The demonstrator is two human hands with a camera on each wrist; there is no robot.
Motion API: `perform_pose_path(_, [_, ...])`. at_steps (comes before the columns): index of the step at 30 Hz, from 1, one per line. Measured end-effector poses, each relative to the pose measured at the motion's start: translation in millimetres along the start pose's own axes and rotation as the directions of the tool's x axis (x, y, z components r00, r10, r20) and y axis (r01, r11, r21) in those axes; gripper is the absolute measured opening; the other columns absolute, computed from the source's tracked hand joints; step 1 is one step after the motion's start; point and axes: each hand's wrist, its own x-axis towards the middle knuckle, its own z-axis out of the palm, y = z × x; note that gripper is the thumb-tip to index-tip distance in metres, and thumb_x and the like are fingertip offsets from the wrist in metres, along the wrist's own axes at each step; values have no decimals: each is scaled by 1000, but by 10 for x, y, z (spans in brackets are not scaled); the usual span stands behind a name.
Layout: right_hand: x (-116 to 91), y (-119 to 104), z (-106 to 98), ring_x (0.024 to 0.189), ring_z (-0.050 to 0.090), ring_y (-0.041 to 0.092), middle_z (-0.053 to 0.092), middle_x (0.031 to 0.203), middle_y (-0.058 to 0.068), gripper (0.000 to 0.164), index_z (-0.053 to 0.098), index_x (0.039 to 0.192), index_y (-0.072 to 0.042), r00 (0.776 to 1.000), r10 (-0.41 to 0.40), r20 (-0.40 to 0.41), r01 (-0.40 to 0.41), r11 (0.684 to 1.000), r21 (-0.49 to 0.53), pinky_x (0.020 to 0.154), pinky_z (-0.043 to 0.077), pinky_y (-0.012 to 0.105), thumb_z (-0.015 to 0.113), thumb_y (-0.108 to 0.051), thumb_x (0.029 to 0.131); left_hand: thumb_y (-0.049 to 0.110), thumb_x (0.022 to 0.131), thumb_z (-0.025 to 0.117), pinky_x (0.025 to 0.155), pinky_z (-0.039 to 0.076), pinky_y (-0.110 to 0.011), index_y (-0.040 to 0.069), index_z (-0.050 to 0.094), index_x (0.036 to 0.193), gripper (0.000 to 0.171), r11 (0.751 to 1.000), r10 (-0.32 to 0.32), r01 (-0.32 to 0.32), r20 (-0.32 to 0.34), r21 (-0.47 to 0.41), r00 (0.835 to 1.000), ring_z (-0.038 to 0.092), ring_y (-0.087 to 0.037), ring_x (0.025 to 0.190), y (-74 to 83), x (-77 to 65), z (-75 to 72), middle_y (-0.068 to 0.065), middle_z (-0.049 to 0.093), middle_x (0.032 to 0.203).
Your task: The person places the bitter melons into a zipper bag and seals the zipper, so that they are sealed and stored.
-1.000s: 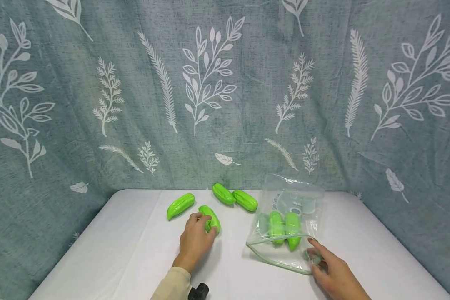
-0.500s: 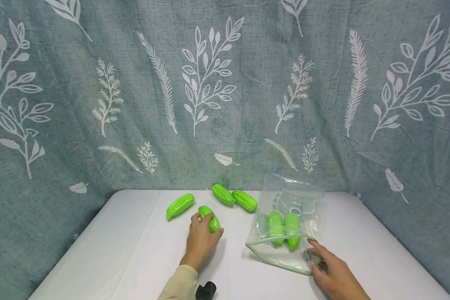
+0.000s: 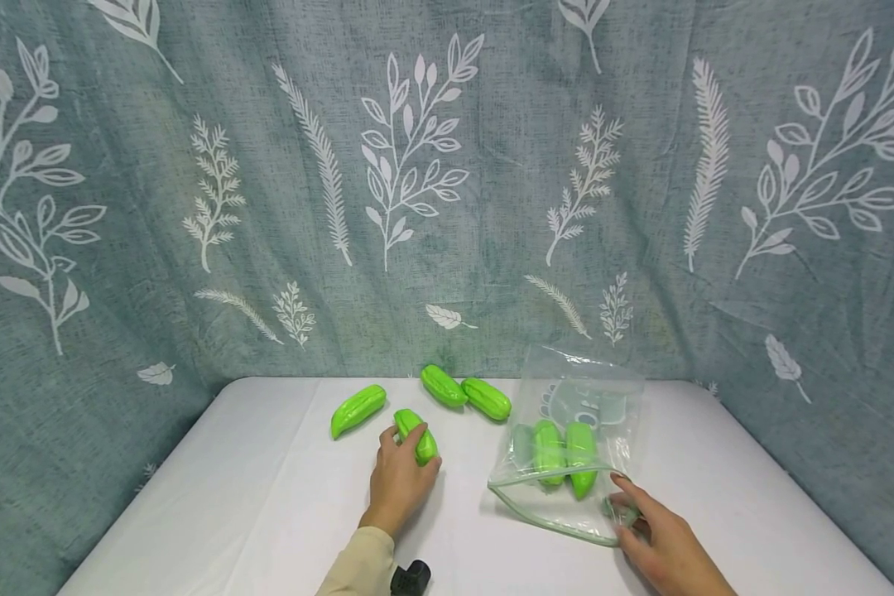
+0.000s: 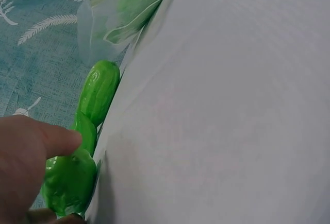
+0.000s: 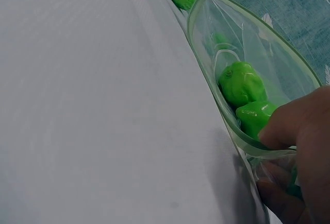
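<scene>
Currently, my left hand (image 3: 402, 480) grips a glossy bright-green, elongated, ridged vegetable (image 3: 417, 439) near the centre of the white tabletop (image 3: 268, 513), fingers on its left side and thumb on its right. Whether it is clear of the surface, I cannot tell. My right hand (image 3: 663, 530) pinches the right side of the mouth of a transparent plastic bag with a pale-green rim (image 3: 603, 406); the mouth gapes toward the near side.

Two matching vegetables (image 3: 583, 455) lie inside. Three loose ones (image 3: 358, 410) lie farther back, one left, two centre.

Step in hand, as I judge it: pick-up. The next move calls for a rightward transfer, tip aligned with the mouth, rim held steady.
</scene>
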Motion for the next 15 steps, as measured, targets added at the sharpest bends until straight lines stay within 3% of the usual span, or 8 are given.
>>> perform_pose_path(15, [1, -17, -1, 119, 59, 27, 63, 129, 6, 66, 39, 153, -10, 1000, 0, 6, 0, 999, 33, 84, 54, 31, 68, -19, 95, 13, 87, 74, 88, 51, -55, 12, 64, 133, 47, 999, 1, -2, -26, -33, 1000, 58, -43, 116, 27, -44, -51, -26, 47, 140])
